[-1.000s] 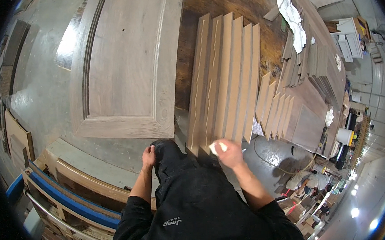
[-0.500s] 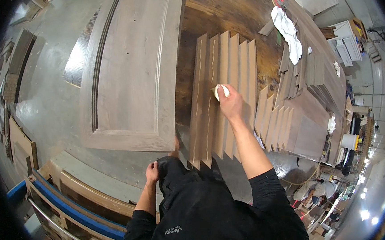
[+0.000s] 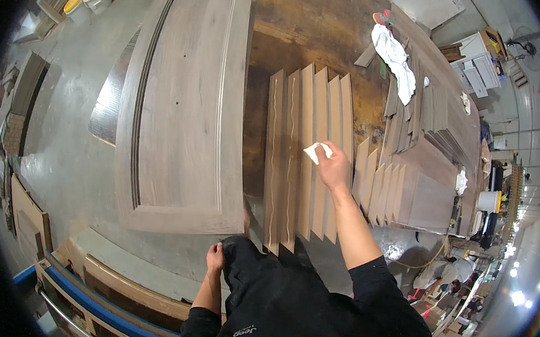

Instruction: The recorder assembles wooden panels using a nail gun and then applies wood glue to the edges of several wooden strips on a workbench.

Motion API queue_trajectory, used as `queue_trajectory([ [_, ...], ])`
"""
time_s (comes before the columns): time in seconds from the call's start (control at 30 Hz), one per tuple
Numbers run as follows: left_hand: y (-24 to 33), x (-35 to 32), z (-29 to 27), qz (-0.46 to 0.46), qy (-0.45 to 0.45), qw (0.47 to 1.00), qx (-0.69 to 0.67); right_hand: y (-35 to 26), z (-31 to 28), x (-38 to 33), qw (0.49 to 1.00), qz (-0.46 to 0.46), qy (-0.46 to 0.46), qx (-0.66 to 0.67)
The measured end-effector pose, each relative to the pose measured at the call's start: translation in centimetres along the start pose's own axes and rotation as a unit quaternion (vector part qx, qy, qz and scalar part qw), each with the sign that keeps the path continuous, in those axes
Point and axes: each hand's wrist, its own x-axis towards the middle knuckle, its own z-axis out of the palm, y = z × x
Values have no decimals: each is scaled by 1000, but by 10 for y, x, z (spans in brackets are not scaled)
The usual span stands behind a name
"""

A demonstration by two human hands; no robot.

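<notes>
My right hand (image 3: 332, 164) is closed around a small white glue bottle (image 3: 314, 153), largely covered by my fingers. It is over a row of several long wooden strips (image 3: 320, 112) laid side by side on a brown worktable (image 3: 309, 15). Wavy pale glue lines (image 3: 273, 131) run along the two leftmost strips; the strips to their right show none. My left hand (image 3: 215, 257) hangs low beside my black clothing with its fingers curled, and whatever is inside them, if anything, is hidden. Left of the strips lies a large grey-brown panelled door (image 3: 182, 121).
Shorter strips (image 3: 381, 186) lie to the right, near stacked grey-brown boards (image 3: 435, 107) and a white cloth (image 3: 394, 63). At the lower left is a wooden rack with a blue edge (image 3: 105, 311). Buckets (image 3: 97, 1) stand on the floor at the far left.
My right hand, with the glue bottle, has moved from over the second strip toward me and right. The whole view has shifted, showing more of the door. My left hand stays low, curled.
</notes>
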Motion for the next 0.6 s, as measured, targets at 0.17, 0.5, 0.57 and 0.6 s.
queue_trajectory([
  [0.17,3,8,-2,40,14,999,8,-19,0,51,995,90,23,29],
  [0.5,-69,18,-12,-28,36,997,-62,-39,44,172,988,-16,105,-114],
  [0.57,-70,22,-9,3,7,997,-77,-32,42,188,984,-24,120,-127],
  [0.6,-73,18,-5,-28,-1,994,-103,-29,41,195,980,-53,118,-149],
])
